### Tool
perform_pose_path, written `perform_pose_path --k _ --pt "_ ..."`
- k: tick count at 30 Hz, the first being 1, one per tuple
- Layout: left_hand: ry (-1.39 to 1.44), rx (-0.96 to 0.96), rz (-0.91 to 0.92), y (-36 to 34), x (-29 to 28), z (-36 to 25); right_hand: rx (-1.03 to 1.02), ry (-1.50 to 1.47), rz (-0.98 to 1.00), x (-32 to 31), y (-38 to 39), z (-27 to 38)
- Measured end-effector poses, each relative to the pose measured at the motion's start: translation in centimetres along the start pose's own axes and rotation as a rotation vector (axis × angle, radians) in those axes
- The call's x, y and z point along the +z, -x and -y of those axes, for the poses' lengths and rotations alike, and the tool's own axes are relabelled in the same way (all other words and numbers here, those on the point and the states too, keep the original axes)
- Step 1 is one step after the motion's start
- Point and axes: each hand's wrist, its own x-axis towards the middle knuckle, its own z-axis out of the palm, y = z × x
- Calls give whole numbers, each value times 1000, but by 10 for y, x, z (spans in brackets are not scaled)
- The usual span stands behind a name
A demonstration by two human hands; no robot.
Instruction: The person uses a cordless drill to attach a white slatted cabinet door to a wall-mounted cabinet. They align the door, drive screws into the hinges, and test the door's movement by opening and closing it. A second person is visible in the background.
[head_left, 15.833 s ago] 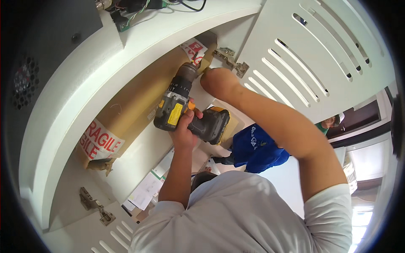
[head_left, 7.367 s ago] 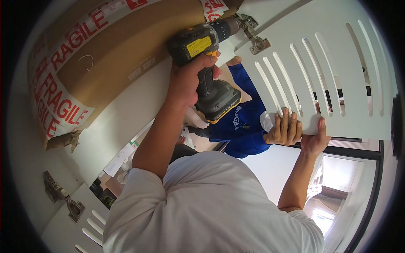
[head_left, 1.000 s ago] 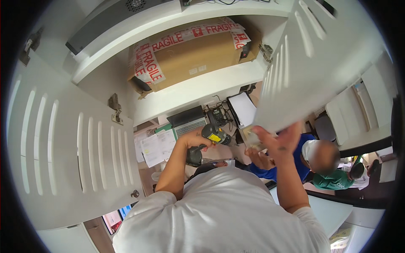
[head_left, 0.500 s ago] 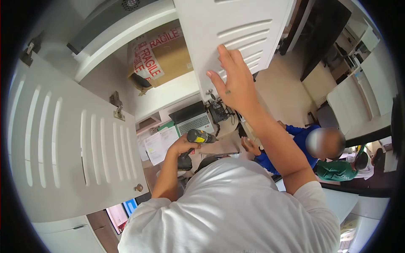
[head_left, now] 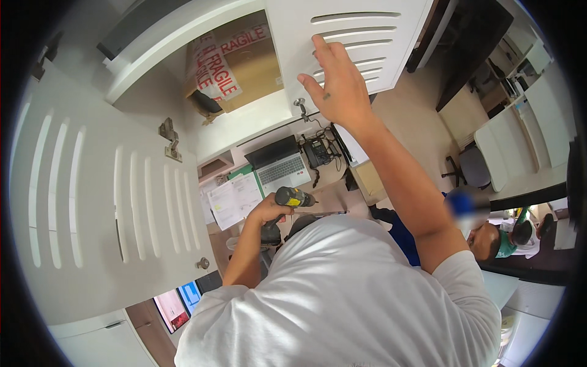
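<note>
My left hand [head_left: 266, 210] is wrapped round the grip of a black cordless drill [head_left: 290, 197] with a yellow label, held low over the desk. My right hand [head_left: 335, 88] is open, fingertips on or just before the slotted right cabinet door [head_left: 324, 12], above its round knob [head_left: 298, 102]. Whether they touch it I cannot tell. Behind that door, a cardboard box [head_left: 247, 73] with red-printed tape lies on the white shelf [head_left: 257, 107], partly hidden. The slotted left door [head_left: 101, 196] hangs open, its metal hinge [head_left: 171, 140] showing.
Below are a desk with a laptop [head_left: 282, 172], papers [head_left: 232, 202], a phone [head_left: 317, 153] and tangled cables. A person in blue [head_left: 400, 238] is close behind my right arm, others farther right, near an office chair [head_left: 471, 165]. Two screens [head_left: 170, 309] show lower left.
Since a second ago the right door has swung leftward, covering part of the box, and my right hand has risen with it. The person in blue has shifted lower, behind my arm.
</note>
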Motion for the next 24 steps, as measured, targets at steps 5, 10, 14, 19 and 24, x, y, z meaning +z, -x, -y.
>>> perform_pose_path --k 5,10,14,19,24 --pt "9 28 6 -1 -2 14 44 -178 -58 -8 4 5" --pt "22 24 -66 15 1 13 -156 -506 -167 -17 14 68" --pt "116 117 -252 26 25 -11 -556 -890 72 -4 33 193" --pt "72 76 -217 26 24 -22 -735 -927 149 -3 39 295" --pt "22 36 -176 17 13 -6 -755 -783 229 21 38 317"
